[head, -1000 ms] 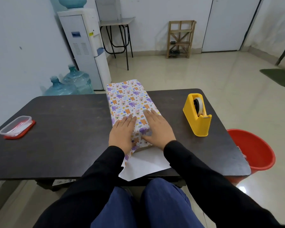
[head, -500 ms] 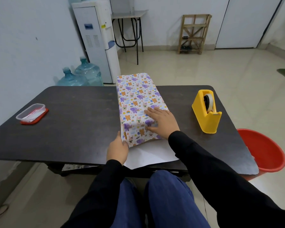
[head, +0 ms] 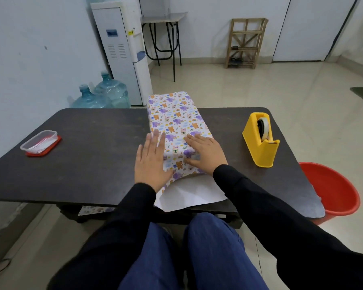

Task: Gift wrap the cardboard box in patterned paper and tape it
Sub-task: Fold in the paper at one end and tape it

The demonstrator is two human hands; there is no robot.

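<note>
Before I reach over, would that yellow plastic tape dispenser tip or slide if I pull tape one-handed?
Tipping seems unlikely: the yellow plastic tape dispenser stands on a long flat base. It might slide, since the dark tabletop looks smooth. Its weight cannot be judged.

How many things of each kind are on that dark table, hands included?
Paper-wrapped box: 1
Yellow tape dispenser: 1
Clear container: 1
Hands: 2, left hand and right hand
Total: 5
</note>
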